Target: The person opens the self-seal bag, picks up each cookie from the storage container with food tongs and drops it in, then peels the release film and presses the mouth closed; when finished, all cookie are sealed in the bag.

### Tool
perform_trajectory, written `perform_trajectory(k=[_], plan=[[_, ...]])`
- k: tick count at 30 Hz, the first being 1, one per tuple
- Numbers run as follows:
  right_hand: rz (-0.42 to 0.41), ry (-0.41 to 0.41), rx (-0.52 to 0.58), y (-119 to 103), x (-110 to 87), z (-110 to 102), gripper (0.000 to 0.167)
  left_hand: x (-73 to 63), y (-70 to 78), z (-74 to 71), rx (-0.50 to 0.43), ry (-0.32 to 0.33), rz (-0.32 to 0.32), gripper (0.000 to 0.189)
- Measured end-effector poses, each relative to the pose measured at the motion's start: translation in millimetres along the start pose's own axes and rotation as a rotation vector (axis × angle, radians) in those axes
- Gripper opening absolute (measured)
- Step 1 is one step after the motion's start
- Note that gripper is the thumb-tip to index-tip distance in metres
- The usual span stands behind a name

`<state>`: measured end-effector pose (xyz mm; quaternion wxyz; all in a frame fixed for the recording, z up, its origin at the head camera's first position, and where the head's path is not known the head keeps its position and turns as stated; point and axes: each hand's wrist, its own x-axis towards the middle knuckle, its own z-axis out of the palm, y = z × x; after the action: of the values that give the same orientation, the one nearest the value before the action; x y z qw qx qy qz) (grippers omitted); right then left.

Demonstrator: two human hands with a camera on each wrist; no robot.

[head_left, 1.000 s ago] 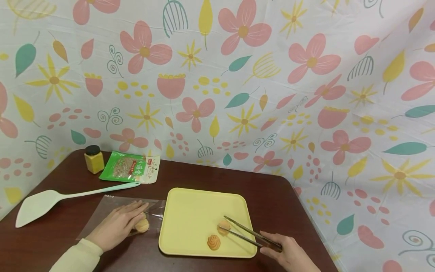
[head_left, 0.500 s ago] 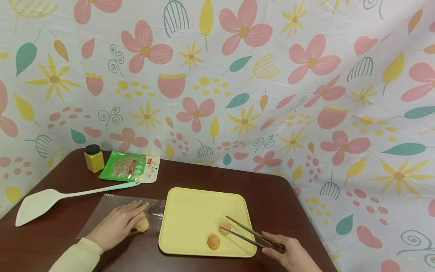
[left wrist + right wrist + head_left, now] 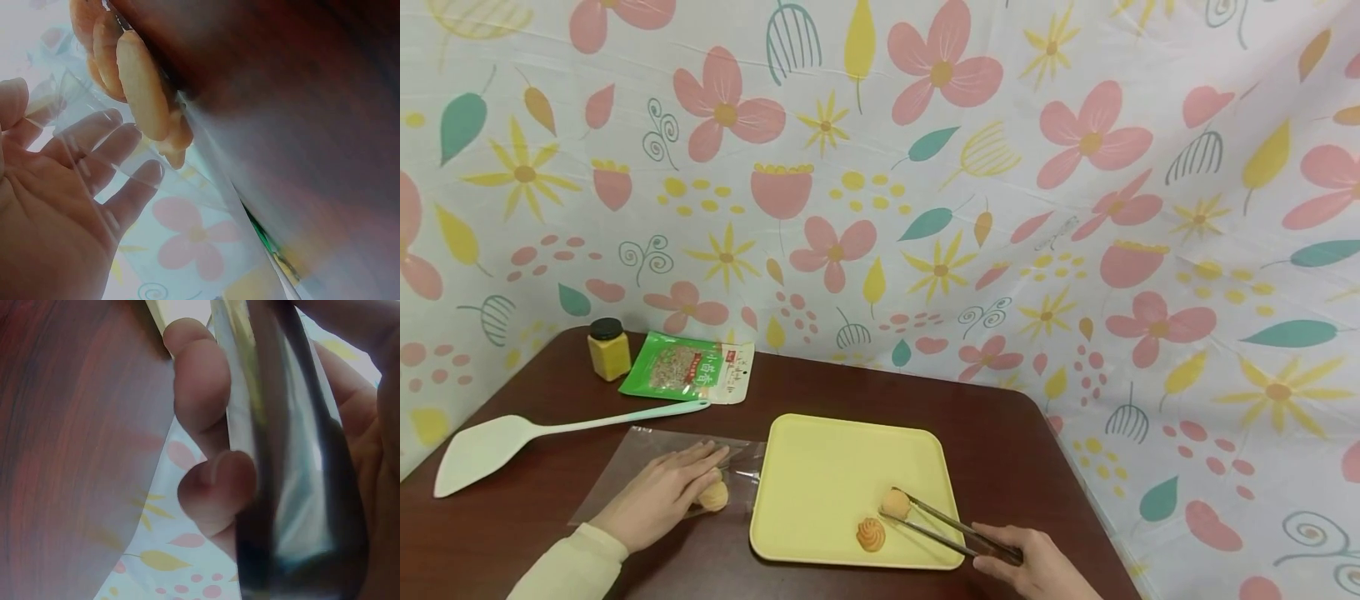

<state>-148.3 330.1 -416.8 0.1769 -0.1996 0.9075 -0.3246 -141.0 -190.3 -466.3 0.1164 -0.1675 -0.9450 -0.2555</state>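
In the head view my right hand (image 3: 1033,560) grips metal tongs (image 3: 940,527), its fingers curled round them in the right wrist view. The tong tips stand on either side of a round pale cookie (image 3: 896,502) on the yellow tray (image 3: 827,467). A swirled cookie (image 3: 871,534) lies just left of it. My left hand (image 3: 658,496) lies over a clear plastic bag (image 3: 625,467) with its fingers extended. Several cookies (image 3: 142,87) show in the left wrist view beyond the fingertips, with clear film across the fingers.
A pale green spatula (image 3: 493,450) lies at the left of the dark table (image 3: 992,442). Behind it stand a yellow jar (image 3: 609,354) with a black lid and a green-and-white packet (image 3: 685,368). A flower-print cloth (image 3: 880,208) hangs behind the table.
The tongs' tips have drawn closer together around the pale cookie and dipped slightly toward the front. My left hand, the bag and the swirled cookie stay where they were.
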Motion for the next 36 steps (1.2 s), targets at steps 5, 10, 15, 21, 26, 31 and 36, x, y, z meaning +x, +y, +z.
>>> perform_trajectory(k=[5,10,15,21,26,31,36], plan=[[-0.021,0.01,-0.027,0.3,1.3,0.9,0.053,-0.1,0.3,-0.6,0.006,0.004,0.005,0.04],[-0.004,0.031,-0.063,-1.5,0.2,0.2,0.052,-0.6,0.6,-1.2,0.004,0.003,0.004,0.041],[0.006,0.063,-0.122,-3.0,1.8,0.7,0.053,-0.9,0.4,-1.1,0.002,-0.003,0.0,0.041],[0.011,0.086,-0.161,-7.0,3.7,0.2,0.053,-0.8,-0.9,-0.1,0.006,-0.007,-0.004,0.042],[-0.022,0.151,-0.185,-11.1,7.2,0.2,0.055,-0.6,-1.5,0.1,0.007,-0.009,-0.01,0.042],[-0.031,0.181,-0.199,-17.3,13.4,1.2,0.053,-0.6,-0.3,-0.6,0.005,-0.014,-0.018,0.042],[-0.075,0.201,-0.224,-24.7,21.1,4.3,0.048,0.1,1.0,-0.7,0.003,-0.024,-0.028,0.042]])
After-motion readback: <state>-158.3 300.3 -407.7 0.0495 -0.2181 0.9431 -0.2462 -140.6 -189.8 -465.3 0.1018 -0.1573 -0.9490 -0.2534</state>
